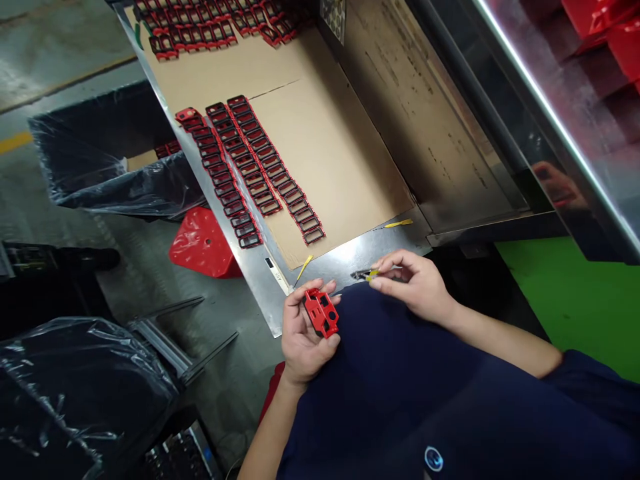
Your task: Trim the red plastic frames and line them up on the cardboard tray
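My left hand (305, 340) is curled around a small red plastic housing (321, 313) with black edges and several openings, its open-work face turned up. To the right, my right hand (413, 283) pinches small pliers (371, 274) with a dark metal tip and yellow on the grips; most of the handles are hidden in the fingers. The tip points left toward the housing, a short gap apart from it. Both hands are over the near edge of the metal table (345, 257), in front of my dark blue shirt.
Rows of similar red-black housings (260, 143) lie on a cardboard sheet (320, 153), with more at the far end. Near the edge are a white stick-like tool (277, 273) and two thin yellow pieces (399, 223). A plastic-lined bin (110, 143) and a red stool (203, 243) stand left.
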Action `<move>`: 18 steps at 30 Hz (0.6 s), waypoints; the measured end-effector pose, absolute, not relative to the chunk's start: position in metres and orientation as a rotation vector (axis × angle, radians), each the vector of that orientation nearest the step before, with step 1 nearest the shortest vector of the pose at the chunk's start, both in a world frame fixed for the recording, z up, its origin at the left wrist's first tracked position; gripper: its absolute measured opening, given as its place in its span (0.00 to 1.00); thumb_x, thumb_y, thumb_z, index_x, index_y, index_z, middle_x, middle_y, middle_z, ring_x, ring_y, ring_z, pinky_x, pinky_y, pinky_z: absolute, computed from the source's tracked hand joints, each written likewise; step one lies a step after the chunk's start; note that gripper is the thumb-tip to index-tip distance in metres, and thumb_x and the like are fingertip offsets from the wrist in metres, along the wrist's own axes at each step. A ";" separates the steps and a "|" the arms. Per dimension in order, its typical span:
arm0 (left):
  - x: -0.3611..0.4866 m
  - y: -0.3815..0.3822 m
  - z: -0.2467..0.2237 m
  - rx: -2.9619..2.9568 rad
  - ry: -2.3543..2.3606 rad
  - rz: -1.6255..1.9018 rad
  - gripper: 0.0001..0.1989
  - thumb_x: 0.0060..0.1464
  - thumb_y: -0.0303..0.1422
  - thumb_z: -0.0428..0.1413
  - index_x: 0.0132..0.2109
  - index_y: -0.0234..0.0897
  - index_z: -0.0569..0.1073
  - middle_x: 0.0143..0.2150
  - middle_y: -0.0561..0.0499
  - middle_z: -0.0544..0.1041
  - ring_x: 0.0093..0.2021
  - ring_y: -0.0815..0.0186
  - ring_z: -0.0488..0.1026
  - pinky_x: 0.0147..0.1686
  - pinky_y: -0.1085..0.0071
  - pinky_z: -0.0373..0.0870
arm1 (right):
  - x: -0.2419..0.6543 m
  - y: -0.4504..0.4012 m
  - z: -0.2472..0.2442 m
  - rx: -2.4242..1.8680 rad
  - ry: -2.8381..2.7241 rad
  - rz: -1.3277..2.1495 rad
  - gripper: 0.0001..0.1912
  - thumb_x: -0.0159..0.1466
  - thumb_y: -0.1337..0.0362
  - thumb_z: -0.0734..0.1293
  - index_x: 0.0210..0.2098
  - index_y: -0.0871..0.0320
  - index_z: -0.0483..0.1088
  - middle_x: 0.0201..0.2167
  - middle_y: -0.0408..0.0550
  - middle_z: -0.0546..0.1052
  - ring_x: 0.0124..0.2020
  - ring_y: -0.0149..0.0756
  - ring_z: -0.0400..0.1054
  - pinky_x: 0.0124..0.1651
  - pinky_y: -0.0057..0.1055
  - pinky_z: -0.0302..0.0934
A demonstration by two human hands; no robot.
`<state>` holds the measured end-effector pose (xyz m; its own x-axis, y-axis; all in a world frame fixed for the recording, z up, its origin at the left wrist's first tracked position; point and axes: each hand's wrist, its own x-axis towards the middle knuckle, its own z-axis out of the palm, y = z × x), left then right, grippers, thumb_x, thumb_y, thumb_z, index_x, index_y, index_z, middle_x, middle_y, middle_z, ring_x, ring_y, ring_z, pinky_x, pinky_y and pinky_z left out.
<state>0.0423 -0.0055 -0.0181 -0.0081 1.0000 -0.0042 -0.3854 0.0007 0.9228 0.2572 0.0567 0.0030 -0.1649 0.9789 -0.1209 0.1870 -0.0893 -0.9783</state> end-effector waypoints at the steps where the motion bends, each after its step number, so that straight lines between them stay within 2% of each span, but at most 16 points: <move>1: 0.042 -0.006 -0.018 0.882 0.913 1.387 0.30 0.51 0.35 0.68 0.60 0.49 0.68 0.61 0.45 0.70 0.61 0.54 0.72 0.56 0.63 0.76 | 0.259 0.060 -0.013 -1.390 -1.384 1.326 0.17 0.59 0.54 0.76 0.35 0.59 0.71 0.39 0.48 0.79 0.36 0.34 0.76 0.39 0.29 0.74; 4: 0.040 -0.007 -0.019 0.829 0.895 1.415 0.30 0.51 0.34 0.68 0.59 0.49 0.68 0.61 0.47 0.70 0.63 0.54 0.71 0.59 0.63 0.74 | 0.269 0.071 -0.067 -1.584 -1.516 1.117 0.17 0.60 0.51 0.73 0.37 0.58 0.71 0.39 0.48 0.79 0.37 0.34 0.76 0.41 0.31 0.74; 7: 0.041 -0.009 -0.020 0.808 0.887 1.430 0.30 0.50 0.34 0.69 0.59 0.50 0.69 0.61 0.48 0.70 0.63 0.54 0.70 0.60 0.62 0.73 | 0.282 0.081 -0.118 -1.714 -1.688 0.869 0.13 0.60 0.54 0.72 0.36 0.57 0.73 0.37 0.48 0.79 0.37 0.37 0.73 0.41 0.34 0.72; 10: 0.043 -0.014 -0.022 0.818 0.886 1.431 0.31 0.50 0.35 0.69 0.59 0.51 0.68 0.60 0.48 0.70 0.63 0.54 0.70 0.59 0.61 0.74 | 0.296 0.086 -0.153 -1.751 -1.770 0.730 0.09 0.58 0.58 0.72 0.31 0.56 0.73 0.33 0.49 0.78 0.41 0.44 0.70 0.46 0.41 0.69; 12: 0.042 -0.013 -0.027 0.856 0.928 1.435 0.31 0.50 0.38 0.68 0.59 0.51 0.66 0.60 0.47 0.71 0.63 0.53 0.71 0.58 0.59 0.75 | 0.302 0.085 -0.167 -1.750 -1.824 0.655 0.08 0.59 0.59 0.72 0.31 0.56 0.73 0.34 0.50 0.78 0.44 0.47 0.69 0.49 0.43 0.67; 15: 0.026 0.004 -0.044 0.981 1.394 1.292 0.33 0.50 0.47 0.64 0.60 0.46 0.63 0.58 0.44 0.73 0.61 0.53 0.72 0.54 0.60 0.76 | 0.307 0.083 -0.182 -1.717 -1.870 0.561 0.07 0.61 0.59 0.70 0.34 0.56 0.73 0.38 0.52 0.79 0.46 0.48 0.68 0.52 0.45 0.65; 18: -0.012 0.043 -0.068 1.011 2.113 0.826 0.31 0.53 0.45 0.59 0.61 0.38 0.63 0.58 0.40 0.74 0.58 0.57 0.74 0.55 0.62 0.73 | 0.310 0.081 -0.191 -1.671 -1.887 0.479 0.09 0.62 0.57 0.69 0.36 0.56 0.74 0.41 0.53 0.79 0.48 0.48 0.68 0.53 0.45 0.65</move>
<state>-0.0119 0.0434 -0.0678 -0.4945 0.8235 -0.2779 0.4168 0.5052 0.7557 0.3098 0.0814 -0.1910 -0.0590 0.9825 0.1769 0.7792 0.1561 -0.6070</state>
